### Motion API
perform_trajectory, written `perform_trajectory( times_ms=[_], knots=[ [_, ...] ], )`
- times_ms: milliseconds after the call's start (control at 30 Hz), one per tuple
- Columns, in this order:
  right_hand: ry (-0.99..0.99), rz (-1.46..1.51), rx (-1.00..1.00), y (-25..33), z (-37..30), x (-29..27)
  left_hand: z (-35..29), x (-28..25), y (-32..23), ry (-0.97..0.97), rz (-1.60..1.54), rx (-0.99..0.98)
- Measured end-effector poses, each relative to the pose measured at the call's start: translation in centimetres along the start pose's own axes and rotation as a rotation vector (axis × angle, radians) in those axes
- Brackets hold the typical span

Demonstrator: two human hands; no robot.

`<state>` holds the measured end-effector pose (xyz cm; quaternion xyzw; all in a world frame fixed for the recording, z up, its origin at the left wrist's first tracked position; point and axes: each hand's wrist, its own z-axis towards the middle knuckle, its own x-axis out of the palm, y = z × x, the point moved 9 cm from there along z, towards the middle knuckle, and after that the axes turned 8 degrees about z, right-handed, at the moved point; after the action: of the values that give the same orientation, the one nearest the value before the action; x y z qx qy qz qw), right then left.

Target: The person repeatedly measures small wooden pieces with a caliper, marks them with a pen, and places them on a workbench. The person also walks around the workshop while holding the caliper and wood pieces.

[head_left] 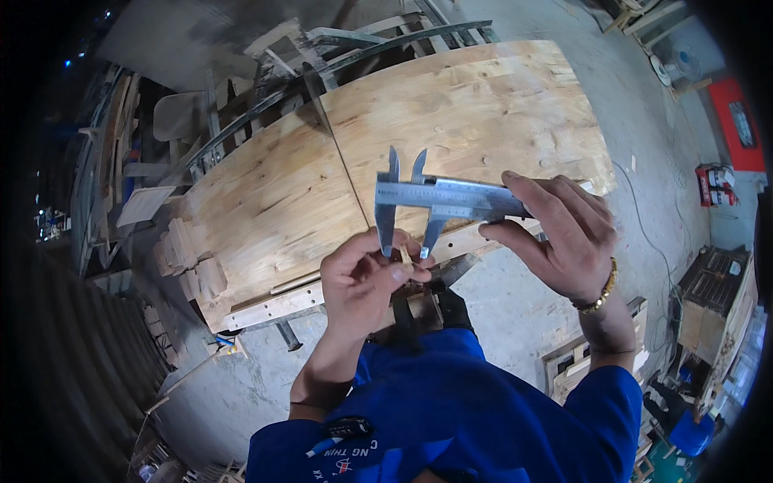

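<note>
A steel vernier caliper [451, 197] is held level over the near edge of the workbench, its jaws parted. My right hand [564, 229] grips the right end of its beam between thumb and fingers. Just below the jaws, my left hand [362, 278] pinches a small light wooden piece [406, 257]. That piece lies close to the lower jaw tips; whether they touch it I cannot tell. Its lower part is hidden by my fingers.
Beneath my hands stretches a large wooden workbench top [483, 105] with a dark seam across it. Small wooden blocks [189, 258] are stacked at its left end. Metal frames [378, 48] stand behind it. A red cabinet [737, 125] and a fan [680, 64] are at the right.
</note>
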<state>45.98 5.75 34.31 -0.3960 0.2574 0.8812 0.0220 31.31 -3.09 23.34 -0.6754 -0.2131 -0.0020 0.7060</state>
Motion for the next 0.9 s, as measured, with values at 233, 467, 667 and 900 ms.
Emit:
perform_trajectory(
  times_ms=[233, 467, 667, 900],
  knots=[
    [-0.016, 0.002, -0.121, 1.4, 0.9, -0.1, -1.5, 0.1, -2.8, 0.107, -0.188, 0.087],
    [0.008, -0.013, -0.149, 1.6, 1.2, 0.3, -1.8, 0.3, -3.5, 0.098, -0.189, 0.073],
    [-0.089, -0.058, -0.175, 1.4, 1.7, 0.0, -2.1, 0.2, -3.5, 0.102, -0.131, 0.094],
    [-0.068, -0.109, -0.169, 1.2, 2.0, -0.1, -2.2, 0.5, -3.6, 0.094, -0.111, 0.074]
  ],
)
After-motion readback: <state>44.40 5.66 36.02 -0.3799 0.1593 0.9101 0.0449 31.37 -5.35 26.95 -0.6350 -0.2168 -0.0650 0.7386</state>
